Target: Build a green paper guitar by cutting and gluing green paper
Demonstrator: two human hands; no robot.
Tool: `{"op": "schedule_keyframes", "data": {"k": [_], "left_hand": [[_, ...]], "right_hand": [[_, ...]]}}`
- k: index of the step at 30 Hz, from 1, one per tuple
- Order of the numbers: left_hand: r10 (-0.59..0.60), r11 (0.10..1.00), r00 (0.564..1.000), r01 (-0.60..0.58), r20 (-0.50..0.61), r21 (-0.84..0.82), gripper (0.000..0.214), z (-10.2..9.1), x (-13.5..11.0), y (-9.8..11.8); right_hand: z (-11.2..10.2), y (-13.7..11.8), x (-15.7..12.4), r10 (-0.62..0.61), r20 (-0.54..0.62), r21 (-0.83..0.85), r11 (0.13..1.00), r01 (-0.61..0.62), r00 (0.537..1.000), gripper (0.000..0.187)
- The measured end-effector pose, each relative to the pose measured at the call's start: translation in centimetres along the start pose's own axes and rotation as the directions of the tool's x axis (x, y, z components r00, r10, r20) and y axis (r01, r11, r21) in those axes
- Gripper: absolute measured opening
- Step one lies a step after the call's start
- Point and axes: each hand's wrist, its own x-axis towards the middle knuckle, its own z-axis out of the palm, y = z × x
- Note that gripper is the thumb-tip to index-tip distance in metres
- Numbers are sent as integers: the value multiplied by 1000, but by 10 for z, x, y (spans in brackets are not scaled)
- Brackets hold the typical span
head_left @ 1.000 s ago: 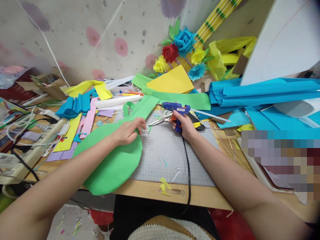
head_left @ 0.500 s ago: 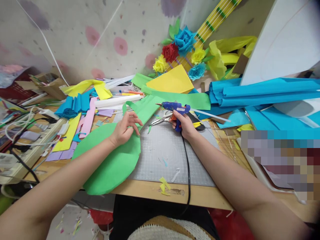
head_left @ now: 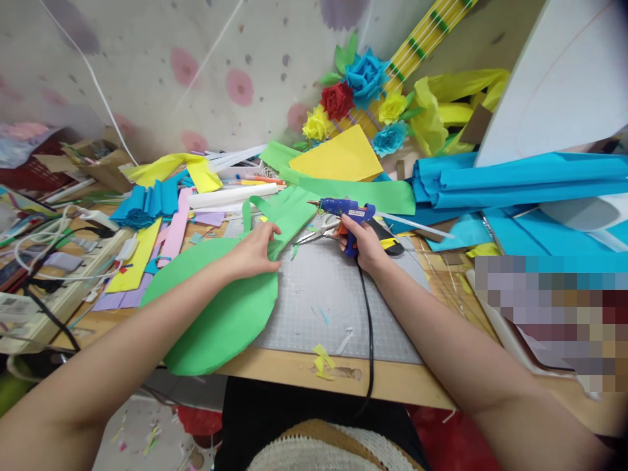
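A green guitar-like shape point(head_left: 223, 333), with a rounded body and a long straight neck, lies at a slant on the table and overhangs its front edge. My left hand point(head_left: 256, 252) is over the place where body and neck join. Its thumb and index finger are apart in a C shape, and the other fingers are partly hidden. A narrow green strip point(head_left: 246, 214) curls up just beyond it. My right hand point(head_left: 363, 245) grips a blue glue gun point(head_left: 343, 208), nozzle pointing left, with a clear glue stick point(head_left: 417, 226) out of its back. Scissors point(head_left: 318, 234) lie beneath the nozzle.
A grey cutting mat point(head_left: 314, 314) carries paper scraps. The glue gun's black cord point(head_left: 369, 327) drops over the table edge. Blue crepe paper point(head_left: 520, 180) lies at right, a power strip point(head_left: 73, 294) at left. Paper flowers point(head_left: 366, 75) decorate a yellow guitar shape behind.
My left hand has turned, its spread fingers now bent into a C with the thumb toward me. The right hand and glue gun stay almost where they were.
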Motion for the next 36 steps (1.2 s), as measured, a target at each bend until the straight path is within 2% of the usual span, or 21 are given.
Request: {"op": "schedule_keyframes", "data": {"k": [2,4,6,8,11,15,19,21,25,28,31,34,36], "left_hand": [[-26,999,1000,26,6,-24,49,-1,3,3],[-82,987,997,82,0,-142,45,-2,7,6],[-150,950,988,134,-35,-281,34,-5,11,6],[-206,935,974,167,-97,-312,22,-9,12,6],[-224,970,964,207,-143,-128,23,-14,7,9],[-237,952,970,244,-63,186,27,-6,-12,21],[-132,927,991,128,-13,351,15,10,-33,31],[-95,897,995,92,-13,433,19,16,-41,36],[-99,785,995,89,-18,613,37,26,-50,52],[-107,741,994,86,-10,666,41,32,-53,65],[-146,782,989,130,-24,609,52,29,-51,69],[-239,895,970,236,-40,379,53,12,-43,63],[-319,920,946,324,-61,219,44,-3,-36,54]], "right_hand": [[0,0,0,4,-2,3,1000,-4,1000,43],[-1,1,1,6,-2,3,1000,-6,1000,44],[-1,1,1,6,-7,-2,1000,-6,1000,44],[-1,0,1,7,-12,-8,1000,-7,1000,44],[0,0,1,10,-15,-18,1000,-10,1000,45],[1,-1,0,8,-4,-30,1000,-9,1000,45],[0,0,0,1,-3,-20,1000,-1,1000,45],[0,1,0,2,-4,-24,1000,-2,1000,45],[-1,2,0,-8,4,-24,1000,9,1000,45],[-1,2,-1,-18,6,-24,1000,18,1000,45],[-1,0,-2,-9,-11,-30,1000,9,1000,46],[0,-1,-3,-3,-17,-38,999,3,1000,45],[0,-2,-3,-6,-13,-36,999,5,1000,45]]}}
